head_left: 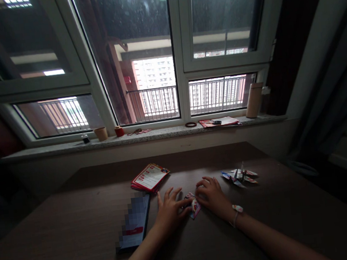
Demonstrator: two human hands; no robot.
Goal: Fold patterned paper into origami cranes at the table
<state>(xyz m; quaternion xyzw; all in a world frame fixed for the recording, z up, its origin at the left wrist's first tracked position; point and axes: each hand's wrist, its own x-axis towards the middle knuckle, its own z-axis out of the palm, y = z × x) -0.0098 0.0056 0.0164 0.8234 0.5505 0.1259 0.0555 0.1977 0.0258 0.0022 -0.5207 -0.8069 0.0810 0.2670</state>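
A small folded piece of patterned paper (194, 207) lies on the table between my hands. My left hand (171, 209) reaches over its left side; thumb and index finger are closed on the paper while the other fingers are spread. At its right edge my right hand (212, 195) has curled fingers, with the fingertips pressed against the paper; the exact grip is partly hidden. Several folded paper cranes (239, 176) stand in a cluster beyond my right hand. To the left of my left hand lies a tablet or large phone (136, 223), its screen partly pixelated.
A stack of red-bordered printed sheets (151, 177) lies behind the device on the brown table (62, 224). Along the windowsill (167, 134) stand a paper cup (101, 133), a small red jar (119, 130), a dark ring (190, 124), papers with scissors (217, 122) and a tall bottle (254, 101).
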